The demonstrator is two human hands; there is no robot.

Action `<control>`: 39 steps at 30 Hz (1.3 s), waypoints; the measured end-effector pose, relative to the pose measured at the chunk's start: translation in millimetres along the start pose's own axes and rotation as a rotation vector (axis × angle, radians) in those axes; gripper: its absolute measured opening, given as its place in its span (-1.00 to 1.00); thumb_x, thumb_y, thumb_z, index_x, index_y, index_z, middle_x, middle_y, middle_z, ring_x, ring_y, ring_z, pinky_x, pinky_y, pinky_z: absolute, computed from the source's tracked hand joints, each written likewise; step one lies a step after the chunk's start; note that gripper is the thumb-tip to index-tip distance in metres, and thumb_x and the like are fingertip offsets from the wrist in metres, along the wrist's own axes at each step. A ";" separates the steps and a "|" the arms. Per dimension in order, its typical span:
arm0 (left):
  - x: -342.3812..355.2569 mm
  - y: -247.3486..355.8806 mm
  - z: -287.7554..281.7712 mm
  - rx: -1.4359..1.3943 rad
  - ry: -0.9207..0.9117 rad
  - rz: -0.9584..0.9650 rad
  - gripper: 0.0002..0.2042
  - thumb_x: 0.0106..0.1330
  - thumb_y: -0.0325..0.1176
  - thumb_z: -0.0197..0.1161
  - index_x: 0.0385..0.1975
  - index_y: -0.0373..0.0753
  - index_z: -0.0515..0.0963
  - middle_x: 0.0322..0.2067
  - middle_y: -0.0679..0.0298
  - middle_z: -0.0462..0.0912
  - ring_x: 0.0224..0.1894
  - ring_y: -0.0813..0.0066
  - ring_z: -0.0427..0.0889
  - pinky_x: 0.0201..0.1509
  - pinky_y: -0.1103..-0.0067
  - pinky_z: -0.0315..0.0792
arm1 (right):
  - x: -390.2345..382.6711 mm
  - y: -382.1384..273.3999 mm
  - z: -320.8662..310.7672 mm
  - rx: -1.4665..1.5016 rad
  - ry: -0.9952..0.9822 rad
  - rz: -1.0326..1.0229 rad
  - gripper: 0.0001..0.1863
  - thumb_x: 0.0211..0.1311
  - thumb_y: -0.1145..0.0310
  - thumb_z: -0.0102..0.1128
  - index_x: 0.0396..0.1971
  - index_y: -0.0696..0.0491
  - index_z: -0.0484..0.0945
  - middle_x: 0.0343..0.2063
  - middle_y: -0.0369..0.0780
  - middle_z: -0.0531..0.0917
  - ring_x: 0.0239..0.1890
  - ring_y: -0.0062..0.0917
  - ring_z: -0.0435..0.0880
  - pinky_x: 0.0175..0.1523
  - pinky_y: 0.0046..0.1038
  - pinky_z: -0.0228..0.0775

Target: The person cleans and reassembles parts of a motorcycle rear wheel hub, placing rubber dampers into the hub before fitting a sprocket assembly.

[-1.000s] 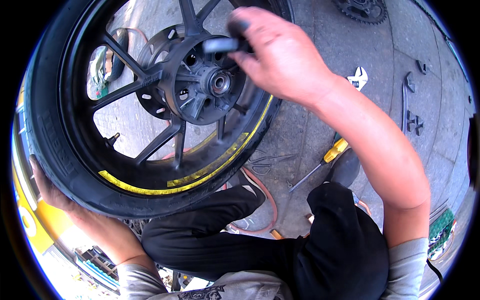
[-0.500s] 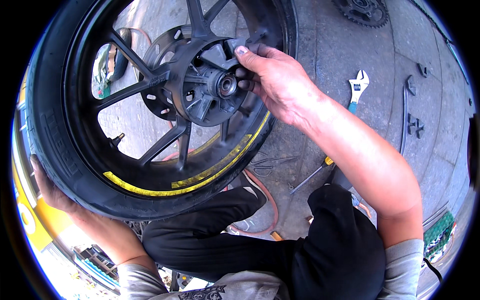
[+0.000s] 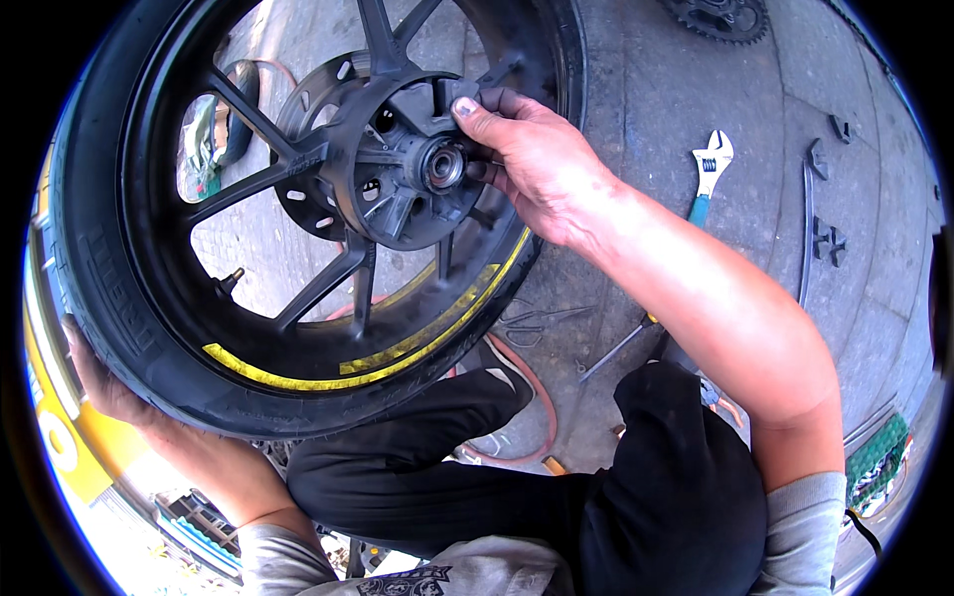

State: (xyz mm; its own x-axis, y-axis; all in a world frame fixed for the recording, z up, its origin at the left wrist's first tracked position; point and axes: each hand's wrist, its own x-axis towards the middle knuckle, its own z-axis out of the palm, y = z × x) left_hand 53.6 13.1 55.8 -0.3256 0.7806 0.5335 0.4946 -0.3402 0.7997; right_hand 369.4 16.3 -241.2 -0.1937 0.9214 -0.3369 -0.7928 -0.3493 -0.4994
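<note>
A black motorcycle wheel [image 3: 263,184] with its tyre [image 3: 99,248] on stands tilted over my legs, a yellow stripe along its rim. My left hand [image 3: 109,387] grips the tyre at its lower left edge. At the hub [image 3: 397,228], my right hand [image 3: 532,149] pinches a dark rubber damper block [image 3: 425,107], thumb on top, against one of the hub's compartments. How deep the block sits I cannot tell; the right fingers partly hide it. A round bearing [image 3: 444,167] shows in the hub's centre, just beside my fingers. Behind the hub is a slotted disc [image 3: 303,199].
On the paved floor to the right lie an adjustable wrench [image 3: 708,169], several black rubber pieces [image 3: 827,243] and a long metal bar [image 3: 806,228]. A screwdriver [image 3: 616,350] and scissors [image 3: 532,323] lie near my knees, beside a reddish hose [image 3: 542,407]. A toothed sprocket [image 3: 720,15] is at the far right.
My right hand has moved slightly left and the damper block has gone from standing raised to lying lower against the hub. The wheel has shifted slightly left; my left hand keeps its grip.
</note>
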 end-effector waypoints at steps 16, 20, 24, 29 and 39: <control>11.5 -1.4 -11.2 0.189 -0.064 0.147 -0.48 0.61 0.01 0.11 0.20 -0.35 0.67 0.01 0.09 0.83 -0.01 0.25 0.86 0.16 0.44 0.72 | -0.5 -7.7 -10.8 -0.039 -0.025 0.006 -0.66 0.47 0.32 0.40 0.08 0.17 0.58 -0.18 -0.26 0.77 -0.19 -0.64 0.68 -0.09 -0.53 0.47; 15.1 -0.9 -14.9 0.161 -0.109 0.111 -0.47 0.61 0.03 0.11 0.19 -0.35 0.67 0.02 0.09 0.83 0.00 0.25 0.86 0.16 0.45 0.71 | -1.6 -2.0 -3.8 -0.166 0.089 -0.096 -0.62 0.42 0.33 0.43 0.07 0.21 0.56 -0.26 -0.24 0.76 -0.17 -0.53 0.75 -0.09 -0.45 0.55; 13.1 -2.6 -14.4 0.199 -0.124 0.172 -0.48 0.63 0.01 0.10 0.20 -0.35 0.67 0.03 0.09 0.83 0.02 0.26 0.85 0.20 0.46 0.70 | -9.3 -2.1 6.8 -0.712 0.210 -0.416 -0.60 0.37 0.37 0.40 0.12 0.14 0.54 -0.28 -0.14 0.77 -0.15 -0.30 0.82 -0.02 -0.31 0.63; -9.2 0.9 7.4 0.472 -0.092 0.487 -0.55 0.66 -0.09 0.09 0.23 -0.33 0.66 0.06 0.10 0.82 0.08 0.28 0.83 0.22 0.45 0.69 | -8.8 -11.7 -1.5 -0.997 0.124 -0.587 -0.63 0.34 0.36 0.38 0.11 0.08 0.59 -0.24 -0.06 0.82 -0.13 -0.19 0.85 0.03 -0.26 0.68; -8.0 -1.3 2.5 0.466 -0.043 0.496 -0.57 0.65 -0.12 0.11 0.22 -0.31 0.68 0.11 0.11 0.80 0.14 0.26 0.80 0.23 0.40 0.69 | 5.3 -11.7 -12.4 -0.852 0.103 -0.508 -0.46 0.27 0.23 0.49 0.15 0.22 0.60 -0.23 -0.12 0.82 -0.18 -0.47 0.84 0.01 -0.45 0.68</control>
State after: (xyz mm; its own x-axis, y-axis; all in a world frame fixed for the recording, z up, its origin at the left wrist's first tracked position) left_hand 57.5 8.6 49.8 0.0562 0.6140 0.7873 0.8758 -0.4089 0.2564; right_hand 384.8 23.2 -247.1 0.1367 0.9902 0.0277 -0.0804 0.0389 -0.9960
